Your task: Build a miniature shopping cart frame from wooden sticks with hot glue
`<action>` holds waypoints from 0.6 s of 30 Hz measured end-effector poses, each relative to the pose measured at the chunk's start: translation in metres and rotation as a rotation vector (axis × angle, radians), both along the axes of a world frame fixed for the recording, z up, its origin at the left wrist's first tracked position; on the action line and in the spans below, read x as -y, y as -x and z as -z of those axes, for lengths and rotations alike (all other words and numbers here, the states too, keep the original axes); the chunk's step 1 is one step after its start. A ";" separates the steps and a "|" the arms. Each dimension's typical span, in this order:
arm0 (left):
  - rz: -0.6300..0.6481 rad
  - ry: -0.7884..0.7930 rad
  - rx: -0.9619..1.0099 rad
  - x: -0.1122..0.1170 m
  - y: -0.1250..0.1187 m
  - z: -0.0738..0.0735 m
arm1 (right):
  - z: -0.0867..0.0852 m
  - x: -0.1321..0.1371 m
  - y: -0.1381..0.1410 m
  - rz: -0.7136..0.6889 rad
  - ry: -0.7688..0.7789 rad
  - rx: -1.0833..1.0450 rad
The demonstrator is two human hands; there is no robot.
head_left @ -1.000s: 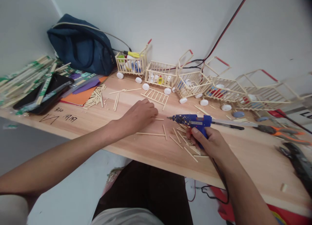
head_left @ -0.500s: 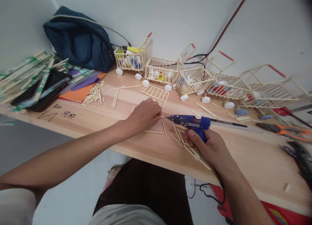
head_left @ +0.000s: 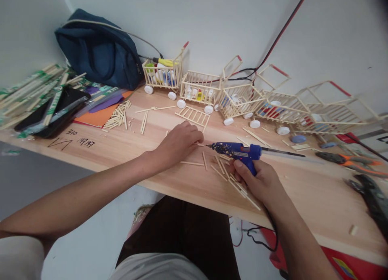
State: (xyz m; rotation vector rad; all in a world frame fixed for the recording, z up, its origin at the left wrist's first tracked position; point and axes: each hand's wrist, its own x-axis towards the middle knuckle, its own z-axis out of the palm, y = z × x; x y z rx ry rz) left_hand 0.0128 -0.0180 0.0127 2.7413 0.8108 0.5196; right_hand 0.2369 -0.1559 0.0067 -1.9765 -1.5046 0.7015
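Two hands in the head view. Right hand wrapped round the handle of a glue gun, its nozzle aimed across at the left grip. Left hand: fingertips pinched shut on a short stick, whose free end is just beside the nozzle; contact I cannot tell. Ladder-like frame lies just beyond the left grip; loose sticks, beside the right; carts, beyond both.

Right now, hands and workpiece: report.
Right hand gripping blue hot-glue gun. Left hand at short wooden stick, nozzle close to its end. Loose sticks near right hand.
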 end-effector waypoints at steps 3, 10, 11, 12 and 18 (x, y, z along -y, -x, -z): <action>-0.041 0.022 -0.037 0.000 0.001 0.000 | -0.001 0.000 0.000 -0.008 -0.011 0.008; -0.046 0.007 -0.094 0.004 -0.006 -0.004 | -0.005 0.001 0.005 -0.037 -0.048 0.070; -0.045 -0.003 -0.097 0.004 -0.007 -0.004 | -0.006 0.001 0.006 -0.040 -0.058 0.089; -0.043 -0.017 -0.094 0.005 -0.008 -0.003 | -0.006 0.001 0.008 -0.043 -0.070 0.107; -0.054 -0.042 -0.092 0.005 -0.008 -0.002 | -0.008 0.002 0.010 -0.015 -0.086 0.123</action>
